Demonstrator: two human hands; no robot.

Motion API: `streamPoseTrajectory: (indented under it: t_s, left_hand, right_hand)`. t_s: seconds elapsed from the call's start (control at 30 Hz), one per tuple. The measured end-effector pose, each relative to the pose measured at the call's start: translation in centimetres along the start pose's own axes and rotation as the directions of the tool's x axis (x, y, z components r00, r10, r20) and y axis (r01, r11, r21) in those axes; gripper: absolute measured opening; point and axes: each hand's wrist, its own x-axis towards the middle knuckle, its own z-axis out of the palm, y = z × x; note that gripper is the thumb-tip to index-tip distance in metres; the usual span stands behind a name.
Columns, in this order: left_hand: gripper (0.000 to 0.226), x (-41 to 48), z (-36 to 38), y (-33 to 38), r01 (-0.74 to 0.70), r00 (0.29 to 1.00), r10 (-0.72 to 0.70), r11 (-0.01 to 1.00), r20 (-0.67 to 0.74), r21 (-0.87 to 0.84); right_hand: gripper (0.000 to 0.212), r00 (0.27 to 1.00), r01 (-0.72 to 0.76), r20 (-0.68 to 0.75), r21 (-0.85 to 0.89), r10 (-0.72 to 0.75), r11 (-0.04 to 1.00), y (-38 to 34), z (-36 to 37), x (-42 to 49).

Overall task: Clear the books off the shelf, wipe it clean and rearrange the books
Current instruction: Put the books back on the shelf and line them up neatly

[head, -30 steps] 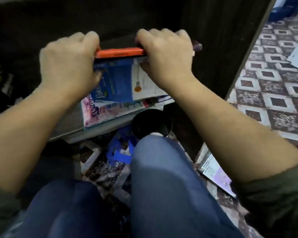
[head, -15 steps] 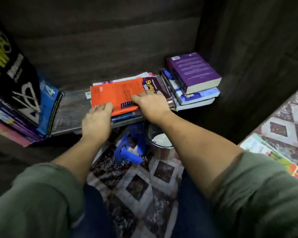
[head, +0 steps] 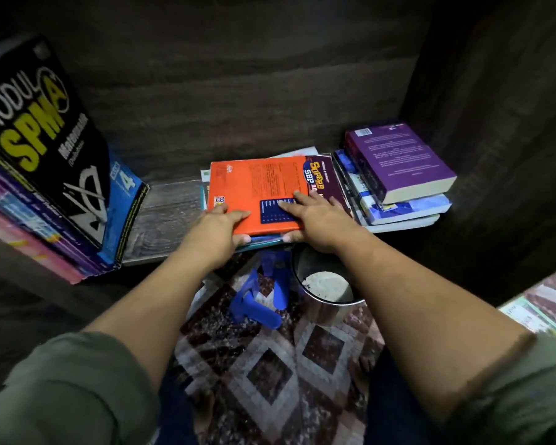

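1. Reaches forward with both forearms bare and green sleeves bunched near the elbows, toward the middle of the shelf (head: 170,216).
2. Pinches the near left corner of the orange book (head: 254,191) with the left hand (head: 217,231), fingers laid over the cover and thumb tucked under the near edge.
3. Grips the near right part with the right hand (head: 318,223) likewise, fingers spread flat across a dark blue printed panel, thumb tip showing beneath the edge.
4. Keeps the orange book flat on top of a small pile mid-shelf, its near edge at the shelf's front lip, over a maroon book (head: 333,184) peeking out on the right.
5. Leaves bare board to the left, between the pile and a leaning row fronted by a black book (head: 45,139).
6. Crowds the right side, just beside a flat stack topped by a purple book (head: 398,159), which lies close to the side wall.
7. Below the front lip: a blue plastic object (head: 257,306) and a metal container (head: 318,316) with something pale inside, both on a patterned floor (head: 267,377).
8. Legible: "MODUL SPM" and "4" on the black book, "SBP" on the maroon one. Fine print on the orange and purple covers too small to read.
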Motion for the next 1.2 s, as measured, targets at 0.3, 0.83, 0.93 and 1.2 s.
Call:
streamPoseTrajectory:
  t_s: [0.3,0.83,0.93,1.2]
  left_hand:
    - [0.038,-1.9,-2.0,1.9,0.040,0.992,-0.009,0.968,-0.123,0.247]
    - [0.028,-3.5,-4.4,0.0,0.117,0.793,0.025,0.974,-0.608,0.193]
    - [0.038,-4.0,-5.5,-1.2,0.108,0.669,-0.042,0.993,-0.742,0.041]
    - [0.073,-5.2,-8.7,-4.6,0.298,0.464,-0.267,0.945,-0.845,-0.135]
  right_hand:
    - [0.054,0.967,-0.181,-0.202,-0.111,0.156,0.977,-0.3,-0.8,-0.5]
    - [0.059,0.809,0.306,-0.580,0.267,-0.101,0.914,-6.4,0.9,-1.0]
    - [0.061,0.936,0.196,-0.301,0.013,-0.183,0.981,-4.9,2.4,-0.7]
    - [0.069,0.973,0.164,-0.123,-0.218,-0.194,0.962,-4.7,3.7,-0.1]
